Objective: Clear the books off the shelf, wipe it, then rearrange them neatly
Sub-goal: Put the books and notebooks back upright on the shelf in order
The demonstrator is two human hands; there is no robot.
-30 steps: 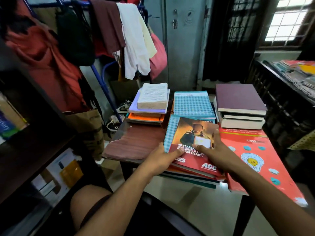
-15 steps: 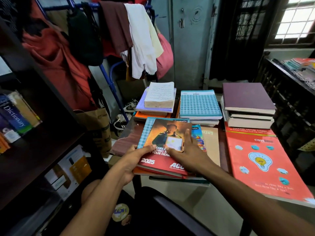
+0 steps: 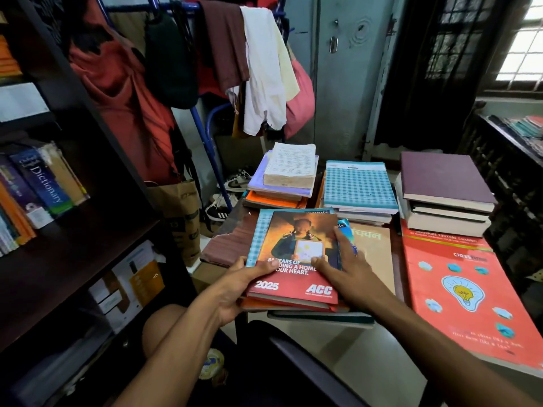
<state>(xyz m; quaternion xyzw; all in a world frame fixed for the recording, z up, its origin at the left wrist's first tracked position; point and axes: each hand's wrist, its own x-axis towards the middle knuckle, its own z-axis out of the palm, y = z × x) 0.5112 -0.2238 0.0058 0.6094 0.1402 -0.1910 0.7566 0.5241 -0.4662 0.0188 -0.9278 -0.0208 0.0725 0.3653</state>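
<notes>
Books in a small stack (image 3: 293,301) sit at the near edge of the table (image 3: 226,245), top one a red 2025 ACC diary (image 3: 295,259) w/ a checked-cover notebook (image 3: 258,230) peeking out behind it. Left hand (image 3: 235,289) grasps the stack's left side: thumb on the diary cover, fingers curled under the lower books. Right hand (image 3: 349,271) lies on the right edge of the diary, thumb on the cover, fingers spread along the side; whether they hook under, can't tell.

Shelf (image 3: 73,254) is to the left, dark wood, w/ a dictionary (image 3: 44,183) and other spines leaning at its far left; the rest of that board looks bare, so prob. the rearranging stage, though I can't confirm wiping.

Handling, my guess: stack is several thin books, moderate wt, stiff enough as a bundle but glossy covers likely slide on each other. Best hold is both sides, thumbs on top and fingers beneath the lowest book, squeezing inward so nothing fans out. Bottom books overhang the table edge, so they could slip if only the top few get lifted.

Other piles stay further back: one topped w/ a coverless book (image 3: 291,165), a blue checked pile (image 3: 360,186), a maroon hardback pile (image 3: 443,177). Big red book (image 3: 464,298) lies flat at right.
</notes>
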